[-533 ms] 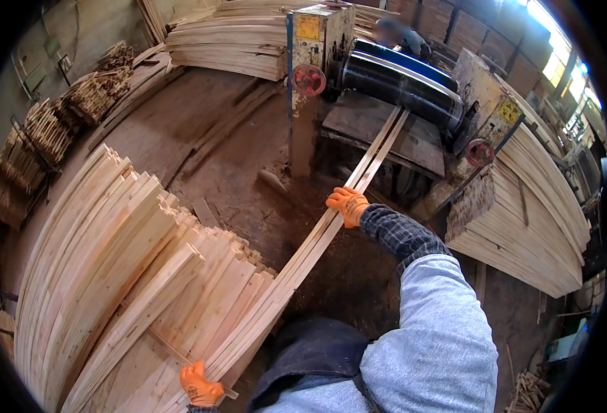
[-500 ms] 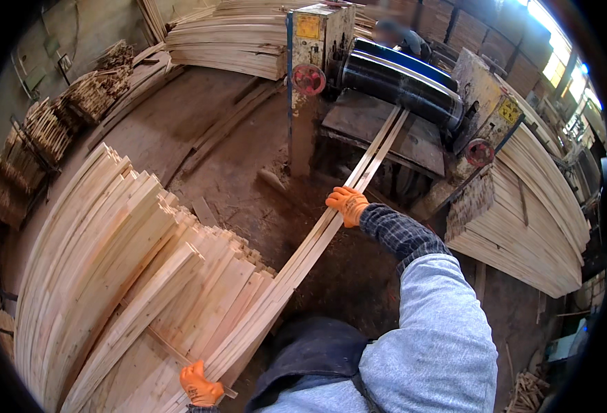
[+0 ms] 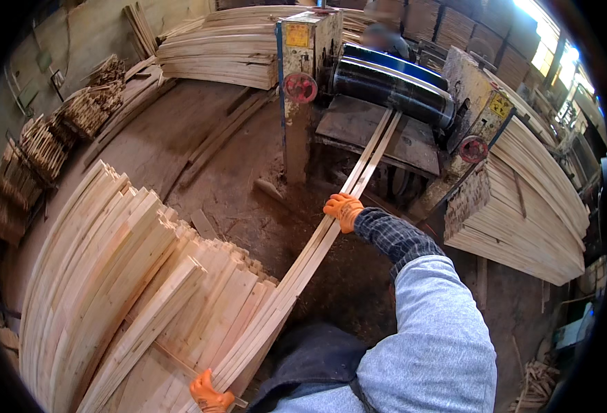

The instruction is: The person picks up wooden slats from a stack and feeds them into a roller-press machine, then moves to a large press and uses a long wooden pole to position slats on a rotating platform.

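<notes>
Sawdust floor (image 3: pixel 248 220), left hand (image 3: pixel 210 394) half cut off — gripping slats (image 3: pixel 317 251)

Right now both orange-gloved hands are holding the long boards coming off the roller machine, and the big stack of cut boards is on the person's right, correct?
Not quite. In the head view the left hand and right hand do hold the long boards from the roller machine, but the big stack is on the person's left.
</notes>
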Demonstrator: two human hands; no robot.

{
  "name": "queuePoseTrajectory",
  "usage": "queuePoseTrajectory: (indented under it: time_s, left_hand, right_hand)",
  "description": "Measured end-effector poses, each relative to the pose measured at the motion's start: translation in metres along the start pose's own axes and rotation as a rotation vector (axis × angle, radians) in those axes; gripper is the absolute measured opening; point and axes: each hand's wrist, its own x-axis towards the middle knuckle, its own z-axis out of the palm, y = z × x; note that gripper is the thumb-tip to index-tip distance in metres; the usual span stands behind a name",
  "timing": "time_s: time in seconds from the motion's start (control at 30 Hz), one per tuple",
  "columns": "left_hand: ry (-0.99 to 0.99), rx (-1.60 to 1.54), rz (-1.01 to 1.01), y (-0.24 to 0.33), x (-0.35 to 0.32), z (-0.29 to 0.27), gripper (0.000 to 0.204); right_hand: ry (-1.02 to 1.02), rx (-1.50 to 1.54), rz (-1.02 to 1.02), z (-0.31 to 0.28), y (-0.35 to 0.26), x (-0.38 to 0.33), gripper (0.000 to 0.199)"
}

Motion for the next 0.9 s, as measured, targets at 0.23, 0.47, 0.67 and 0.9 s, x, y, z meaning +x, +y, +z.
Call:
queuePoseTrajectory:
  time_s: [0.23, 0.47, 0.67, 0.9]
  left_hand:
    - [-0.013, -0.01, 0.0, -0.001, -0.002, -0.005, 0.078]
    - [0.038, -0.053, 0.052, 0.005, 0.009, -0.016, 0.076]
    - [0.068, -0.085, 0.074, -0.005, 0.012, -0.011, 0.073]
    - [-0.002, -0.08, 0.108, -0.013, 0.014, -0.02, 0.073]
  right_hand:
    - [0.009, 0.012, 0.008, 0.0, -0.002, 0.001, 0.072]
    - [-0.022, 0.009, 0.033, -0.002, -0.004, 0.006, 0.072]
    - [-0.041, 0.0, 0.042, -0.005, -0.005, 0.008, 0.071]
    - [-0.044, -0.019, 0.035, -0.009, -0.006, 0.007, 0.069]
